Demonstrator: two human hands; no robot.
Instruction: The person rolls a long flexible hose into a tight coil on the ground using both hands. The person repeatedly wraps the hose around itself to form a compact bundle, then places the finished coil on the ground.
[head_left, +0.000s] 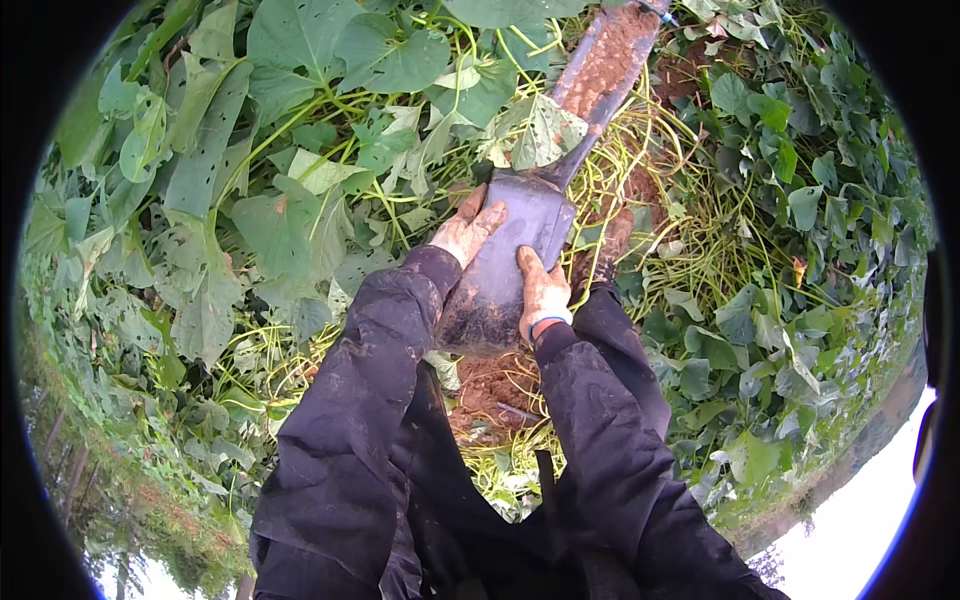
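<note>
A dark plastic sheet or wide strip (517, 225), smeared with soil, lies across the middle of the head view between my hands. My left hand (471, 229), in a dirty light glove, grips its left edge with the thumb on top. On the opposite side my right hand (543, 292), gloved and muddy, holds the right edge, thumb up. Beyond my hands the strip narrows and continues up to the right, where reddish soil (609, 64) lies on it. A holed leaf (546, 133) covers part of the narrow section. The undersides of both hands are hidden.
Broad-leaved vines (292, 217) crowd the left, with more low foliage (750, 315) at right. Pale green stems (675, 180) tangle beside the strip. Bare red soil (491, 390) shows between my legs, and a muddy shoe (611, 244) stands just right of my right hand.
</note>
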